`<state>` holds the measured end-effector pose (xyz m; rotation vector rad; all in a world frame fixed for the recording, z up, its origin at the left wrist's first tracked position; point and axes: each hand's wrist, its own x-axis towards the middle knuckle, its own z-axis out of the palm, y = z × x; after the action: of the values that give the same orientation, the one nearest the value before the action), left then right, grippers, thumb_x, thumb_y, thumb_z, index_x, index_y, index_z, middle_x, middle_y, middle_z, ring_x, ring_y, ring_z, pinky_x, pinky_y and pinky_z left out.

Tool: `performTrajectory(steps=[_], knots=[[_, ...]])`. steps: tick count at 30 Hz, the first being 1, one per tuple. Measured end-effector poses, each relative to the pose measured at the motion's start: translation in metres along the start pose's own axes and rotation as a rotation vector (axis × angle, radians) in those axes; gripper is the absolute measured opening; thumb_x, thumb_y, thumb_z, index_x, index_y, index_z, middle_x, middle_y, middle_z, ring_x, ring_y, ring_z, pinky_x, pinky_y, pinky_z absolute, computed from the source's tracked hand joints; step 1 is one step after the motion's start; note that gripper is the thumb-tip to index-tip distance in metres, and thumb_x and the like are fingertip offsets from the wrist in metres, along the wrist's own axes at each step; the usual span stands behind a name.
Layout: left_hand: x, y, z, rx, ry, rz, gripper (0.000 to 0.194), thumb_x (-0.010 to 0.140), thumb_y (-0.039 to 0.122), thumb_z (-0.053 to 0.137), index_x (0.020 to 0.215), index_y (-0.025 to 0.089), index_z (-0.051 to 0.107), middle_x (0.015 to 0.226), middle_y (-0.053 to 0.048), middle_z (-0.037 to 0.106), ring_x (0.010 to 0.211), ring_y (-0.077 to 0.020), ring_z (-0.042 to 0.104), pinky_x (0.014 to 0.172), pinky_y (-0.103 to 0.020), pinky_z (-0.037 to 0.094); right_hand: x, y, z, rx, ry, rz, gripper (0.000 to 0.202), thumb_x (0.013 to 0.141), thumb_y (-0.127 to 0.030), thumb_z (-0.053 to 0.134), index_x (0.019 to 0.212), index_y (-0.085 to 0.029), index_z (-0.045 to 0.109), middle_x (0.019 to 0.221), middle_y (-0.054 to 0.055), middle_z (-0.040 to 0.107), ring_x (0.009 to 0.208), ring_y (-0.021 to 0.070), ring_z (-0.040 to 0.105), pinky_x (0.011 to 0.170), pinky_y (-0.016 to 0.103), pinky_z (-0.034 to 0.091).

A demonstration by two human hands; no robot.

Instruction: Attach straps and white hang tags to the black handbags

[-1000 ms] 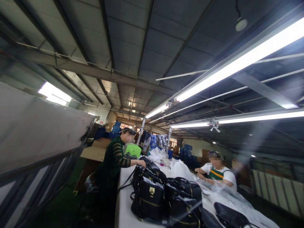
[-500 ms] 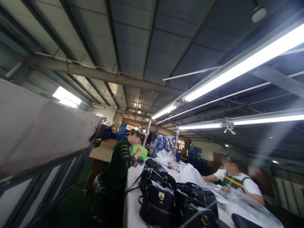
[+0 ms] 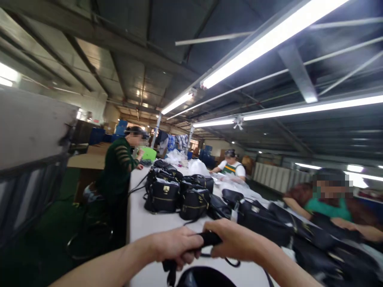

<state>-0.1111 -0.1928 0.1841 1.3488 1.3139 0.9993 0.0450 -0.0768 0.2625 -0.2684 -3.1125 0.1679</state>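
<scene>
Above the white table [image 3: 140, 223], my left hand [image 3: 176, 245] and right hand [image 3: 236, 241] each clamp the black strap [image 3: 211, 238] near black handbags [image 3: 163, 195].

Left hand [image 3: 176, 246] and right hand [image 3: 235, 240] grip black strap [image 3: 209, 238] above white table [image 3: 140, 223]; black handbags [image 3: 176, 193] beyond.

white table [image 3: 140, 223] — black handbags [image 3: 161, 195], plastic bags [image 3: 196, 165]

Left hand [image 3: 176, 247] and right hand [image 3: 236, 241] clenched, knuckles nearly meeting.
</scene>
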Motion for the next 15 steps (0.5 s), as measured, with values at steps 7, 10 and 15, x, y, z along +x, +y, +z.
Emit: performTrajectory(steps=[7,10,15], knots=[[0.008,0.018,0.001,-0.035,-0.097,-0.148,0.066,0.071,0.084,0.048,0.078,0.018,0.051,0.046,0.011,0.035,0.037,-0.0060,0.023,0.038,-0.020,0.034,-0.016,0.012,-0.008,0.381,-0.125,-0.008,0.019,0.078,-0.008,0.058,0.094,-0.018,0.060,0.071,-0.005,0.060,0.052,0.0077,0.060,0.040,0.011,0.040],[0.007,0.026,0.007,-0.013,-0.083,-0.162,0.062,0.072,0.079,0.051,0.081,0.018,0.053,0.045,0.010,0.037,0.036,-0.0061,0.023,0.037,-0.020,0.031,-0.018,0.019,-0.010,0.527,-0.205,0.039,0.024,0.073,-0.009,0.063,0.095,-0.019,0.059,0.065,-0.007,0.059,0.047,0.0089,0.059,0.038,0.014,0.044],[0.007,0.034,0.018,0.063,-0.038,-0.147,0.055,0.075,0.070,0.053,0.079,0.016,0.056,0.047,0.008,0.041,0.037,-0.0057,0.028,0.037,-0.019,0.029,-0.026,0.022,-0.015,0.378,-0.249,0.043,0.017,0.076,-0.021,0.070,0.090,-0.018,0.063,0.071,-0.001,0.066,0.066,0.0195,0.071,0.056,0.027,0.057]])
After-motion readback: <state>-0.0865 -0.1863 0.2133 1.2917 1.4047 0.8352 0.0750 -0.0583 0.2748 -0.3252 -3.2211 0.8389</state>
